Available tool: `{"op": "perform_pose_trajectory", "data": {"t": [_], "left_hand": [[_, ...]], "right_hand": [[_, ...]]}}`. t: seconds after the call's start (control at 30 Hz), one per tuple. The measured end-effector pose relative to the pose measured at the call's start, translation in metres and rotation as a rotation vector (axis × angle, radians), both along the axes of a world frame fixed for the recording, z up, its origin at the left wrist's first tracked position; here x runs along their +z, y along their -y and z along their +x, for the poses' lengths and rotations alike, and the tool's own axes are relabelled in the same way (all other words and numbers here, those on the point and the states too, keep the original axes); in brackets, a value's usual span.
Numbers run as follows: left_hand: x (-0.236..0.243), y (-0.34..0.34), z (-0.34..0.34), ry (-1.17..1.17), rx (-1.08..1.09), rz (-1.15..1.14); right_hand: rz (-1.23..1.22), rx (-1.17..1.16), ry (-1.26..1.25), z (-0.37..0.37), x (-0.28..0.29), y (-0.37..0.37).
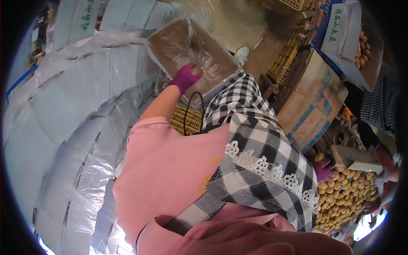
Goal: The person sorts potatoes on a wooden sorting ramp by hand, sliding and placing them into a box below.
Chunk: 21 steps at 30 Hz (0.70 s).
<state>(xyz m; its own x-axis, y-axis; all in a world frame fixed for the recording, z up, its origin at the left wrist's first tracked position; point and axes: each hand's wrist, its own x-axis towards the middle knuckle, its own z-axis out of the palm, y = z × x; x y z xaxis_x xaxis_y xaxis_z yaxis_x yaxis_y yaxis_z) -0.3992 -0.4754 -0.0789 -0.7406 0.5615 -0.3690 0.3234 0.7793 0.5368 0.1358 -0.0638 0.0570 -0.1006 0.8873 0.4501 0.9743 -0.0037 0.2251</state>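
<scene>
My left hand (pixel 187 77), in a purple glove, hovers over an open carton (pixel 163 40) lined with a clear plastic bag (pixel 206 57). Its thumb and fingers are apart, and nothing shows between them. Off to my right, my right hand (pixel 324 171) wears a matching glove and rests at the edge of a bed of potatoes (pixel 344 191). Its fingers look spread; my checkered apron (pixel 255 131) partly covers that side. Inside the carton I see only the crumpled liner over brown cardboard.
White cartons (pixel 51 127) under plastic film line the left side. A yellow crate (pixel 187 119) sits beneath the open carton. To the right are a brown carton (pixel 310 102), yellow crates (pixel 284 59) and a box of potatoes (pixel 362 49). Another person's gloved hand (pixel 374 206) reaches the potatoes.
</scene>
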Motion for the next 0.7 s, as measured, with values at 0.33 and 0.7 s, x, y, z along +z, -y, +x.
{"op": "perform_pose_trajectory", "data": {"t": [0.33, 0.7], "left_hand": [[-0.046, -0.103, 0.056, 0.487, -0.586, -0.584], [0.135, -0.265, 0.102, -0.114, -0.823, -0.337]], "right_hand": [[-0.042, 0.037, -0.07, -0.006, 0.009, 0.022], [-0.065, -0.155, -0.066, 0.046, -0.027, -0.022]]}}
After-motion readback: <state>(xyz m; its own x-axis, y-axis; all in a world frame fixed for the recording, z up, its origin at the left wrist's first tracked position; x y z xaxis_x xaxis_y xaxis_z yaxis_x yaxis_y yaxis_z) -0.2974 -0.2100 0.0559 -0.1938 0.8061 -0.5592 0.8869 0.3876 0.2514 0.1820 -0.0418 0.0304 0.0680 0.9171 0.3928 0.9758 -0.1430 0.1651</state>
